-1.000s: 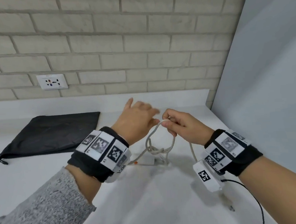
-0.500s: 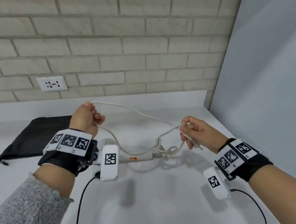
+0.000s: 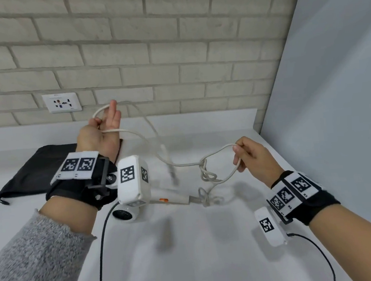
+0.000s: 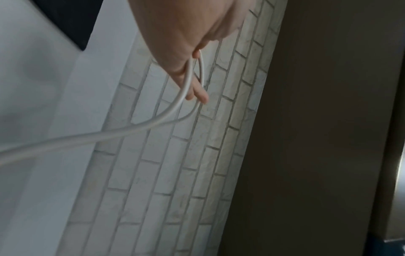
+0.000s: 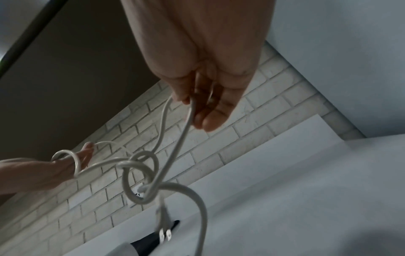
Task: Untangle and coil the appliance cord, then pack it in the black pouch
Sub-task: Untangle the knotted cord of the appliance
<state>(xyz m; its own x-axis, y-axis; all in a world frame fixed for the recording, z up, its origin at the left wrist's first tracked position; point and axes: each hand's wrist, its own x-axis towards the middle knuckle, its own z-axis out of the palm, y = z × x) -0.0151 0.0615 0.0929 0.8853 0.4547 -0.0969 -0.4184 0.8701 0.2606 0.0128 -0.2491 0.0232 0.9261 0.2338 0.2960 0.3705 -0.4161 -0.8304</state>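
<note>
Right hand: my right hand is raised over the right side of the white counter, thumb and fingers curled and pinching a loop of the white cord; the right wrist view shows the strand running between my fingertips.

Appliance: the white appliance with an orange mark lies on the counter between my two forearms, partly hidden behind the camera unit on my left wrist.

Knot: a tangle of the cord hangs just left of my right hand, several loops twisted through one another, with more loose turns lying on the counter at the appliance's end.

Plug: the plug dangles in the air below the span of cord, blurred; in the right wrist view its two prongs point down.

Left hand: my left hand is held higher and farther back, thumb and forefinger clamped on the cord, the other fingers standing straight; the cord bends into a loop around them.

Pouch: the black pouch lies flat on the counter at the left, behind my left wrist, apart from the cord.

Wall: a wall socket sits in the pale brick wall behind.
</note>
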